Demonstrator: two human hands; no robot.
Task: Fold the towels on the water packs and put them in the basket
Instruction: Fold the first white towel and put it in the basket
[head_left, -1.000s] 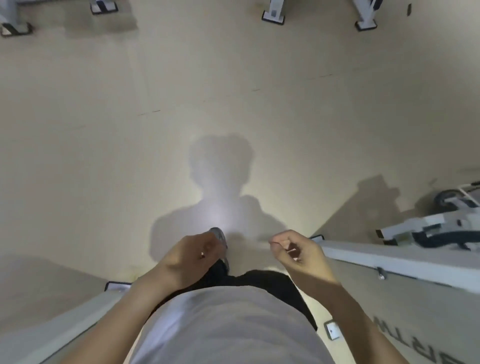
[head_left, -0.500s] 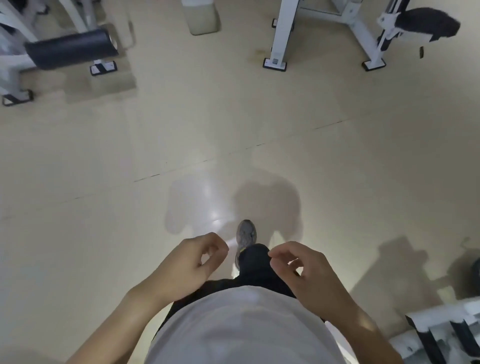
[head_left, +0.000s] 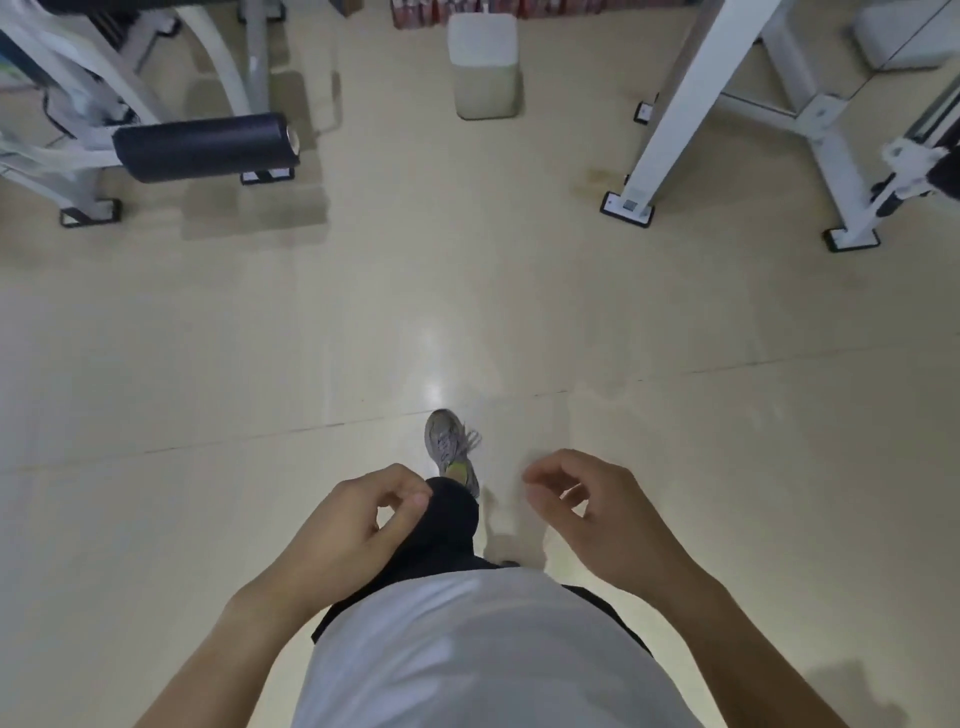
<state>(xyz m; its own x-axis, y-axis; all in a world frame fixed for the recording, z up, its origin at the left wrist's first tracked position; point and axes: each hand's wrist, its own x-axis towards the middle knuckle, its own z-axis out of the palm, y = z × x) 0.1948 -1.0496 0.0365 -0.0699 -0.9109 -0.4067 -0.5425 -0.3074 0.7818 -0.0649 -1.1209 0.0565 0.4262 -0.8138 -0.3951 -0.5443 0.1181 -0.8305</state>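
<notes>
No towel shows in this view. A row of packs (head_left: 498, 9) with red labels lines the top edge, perhaps the water packs, cut off by the frame. A pale boxy container (head_left: 484, 65), possibly the basket, stands on the floor just in front of them. My left hand (head_left: 358, 525) and my right hand (head_left: 597, 512) hang in front of my waist over the floor, fingers loosely curled, holding nothing. Between them my grey shoe (head_left: 449, 447) steps forward.
A white exercise machine with a black roller pad (head_left: 205, 146) stands at the far left. White frame legs (head_left: 670, 109) of another machine stand at the far right, feet on the floor. Beige floor (head_left: 467, 312) stretches between them toward the container.
The view has swung up and forward: the machines, the pale container and the packs have come into sight. A white bench at the right has left the frame. Both hands stay loosely curled.
</notes>
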